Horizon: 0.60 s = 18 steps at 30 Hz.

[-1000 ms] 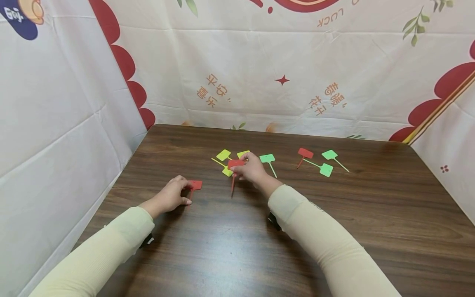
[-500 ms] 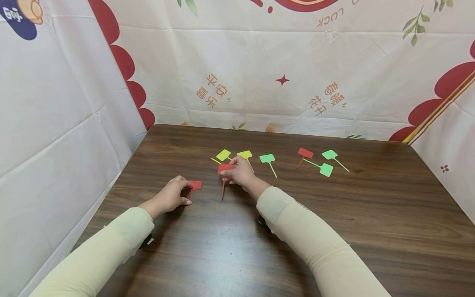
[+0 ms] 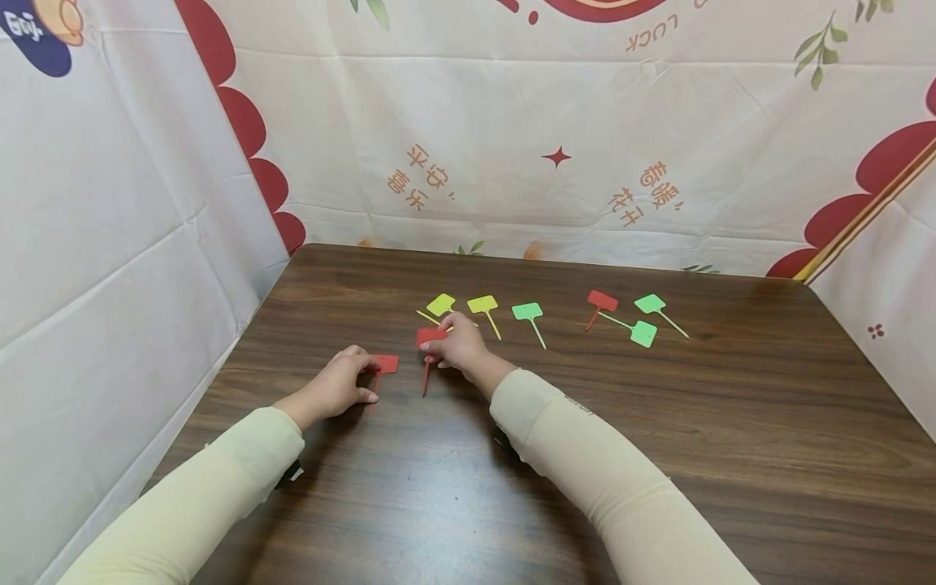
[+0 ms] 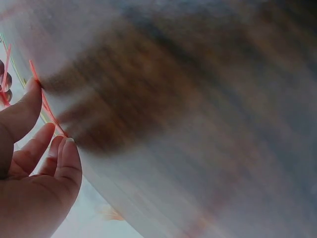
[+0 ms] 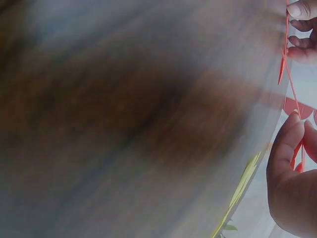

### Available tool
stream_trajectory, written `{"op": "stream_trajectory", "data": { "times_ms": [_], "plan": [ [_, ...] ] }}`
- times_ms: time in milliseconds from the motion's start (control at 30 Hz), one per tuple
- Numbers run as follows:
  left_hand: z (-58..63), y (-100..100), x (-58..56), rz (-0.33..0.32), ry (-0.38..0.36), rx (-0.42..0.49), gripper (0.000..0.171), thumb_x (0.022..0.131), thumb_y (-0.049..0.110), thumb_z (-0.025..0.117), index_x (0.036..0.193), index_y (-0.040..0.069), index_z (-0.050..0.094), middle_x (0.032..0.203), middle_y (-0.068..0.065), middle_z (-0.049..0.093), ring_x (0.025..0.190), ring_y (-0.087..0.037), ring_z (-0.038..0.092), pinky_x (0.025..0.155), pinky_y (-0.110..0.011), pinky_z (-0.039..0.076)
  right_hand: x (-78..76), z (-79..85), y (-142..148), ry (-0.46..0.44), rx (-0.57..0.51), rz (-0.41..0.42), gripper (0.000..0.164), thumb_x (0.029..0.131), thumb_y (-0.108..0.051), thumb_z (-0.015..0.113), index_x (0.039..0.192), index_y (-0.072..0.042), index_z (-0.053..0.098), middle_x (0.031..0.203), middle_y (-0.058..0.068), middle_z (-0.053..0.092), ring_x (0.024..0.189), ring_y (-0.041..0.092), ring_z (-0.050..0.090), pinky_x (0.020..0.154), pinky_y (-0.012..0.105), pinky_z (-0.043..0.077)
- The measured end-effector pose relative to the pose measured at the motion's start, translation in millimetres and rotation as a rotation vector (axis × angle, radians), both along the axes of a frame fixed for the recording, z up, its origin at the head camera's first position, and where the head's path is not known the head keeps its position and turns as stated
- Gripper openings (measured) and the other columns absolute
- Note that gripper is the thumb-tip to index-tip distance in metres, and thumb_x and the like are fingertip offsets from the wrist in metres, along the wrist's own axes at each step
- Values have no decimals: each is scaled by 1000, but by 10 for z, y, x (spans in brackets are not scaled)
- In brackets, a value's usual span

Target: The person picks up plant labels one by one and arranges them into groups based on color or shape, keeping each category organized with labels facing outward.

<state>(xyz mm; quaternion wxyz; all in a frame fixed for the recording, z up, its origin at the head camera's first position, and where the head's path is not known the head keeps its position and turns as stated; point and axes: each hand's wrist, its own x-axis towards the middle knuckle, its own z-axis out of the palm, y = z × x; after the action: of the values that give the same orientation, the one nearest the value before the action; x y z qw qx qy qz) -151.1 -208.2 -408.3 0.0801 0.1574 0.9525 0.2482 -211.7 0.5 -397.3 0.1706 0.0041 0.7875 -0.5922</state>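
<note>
A red T-shaped plant label (image 3: 386, 364) lies on the brown table to the left. My left hand (image 3: 340, 383) rests over it, thumb by the stem and fingertips at the plate; the left wrist view has the thumb and fingers spread apart along the label (image 4: 47, 106). Just right of it, my right hand (image 3: 462, 345) pinches a second red plant label (image 3: 427, 336) by the side of its plate, stem pointing toward me. Behind that hand are yellow plant labels (image 3: 441, 305), one of them mostly hidden by it.
Farther right lie a green plant label (image 3: 526, 310), a red one and two more green labels (image 3: 643, 334), one stem touching the red label (image 3: 602, 301). The wooden table (image 3: 731, 390) ends at a printed cloth backdrop (image 3: 475, 114), with cloth along the left side too.
My right hand has moved left and slightly toward me, carrying its red plant label closer to the other red one. The left hand has stayed in place.
</note>
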Motion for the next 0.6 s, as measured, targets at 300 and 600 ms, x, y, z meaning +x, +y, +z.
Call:
{"op": "stream_trajectory", "data": {
  "times_ms": [300,600],
  "plan": [
    [-1,1,2,0,6,9,42,81,12,78,116,-4,63,110,-15,56,108,-34,52,96,-48,42,53,-10,-70,-8,-15,17,36,83,2,73,88,-7,38,82,25,67,51,13,62,44,22,47],
    [10,4,3,-1,0,0,43,81,13,78,118,-4,62,111,-16,55,109,-34,52,96,-48,42,81,-32,-124,-16,-15,49,35,83,3,71,88,-7,38,79,22,65,50,11,61,45,21,46]
  ]
}}
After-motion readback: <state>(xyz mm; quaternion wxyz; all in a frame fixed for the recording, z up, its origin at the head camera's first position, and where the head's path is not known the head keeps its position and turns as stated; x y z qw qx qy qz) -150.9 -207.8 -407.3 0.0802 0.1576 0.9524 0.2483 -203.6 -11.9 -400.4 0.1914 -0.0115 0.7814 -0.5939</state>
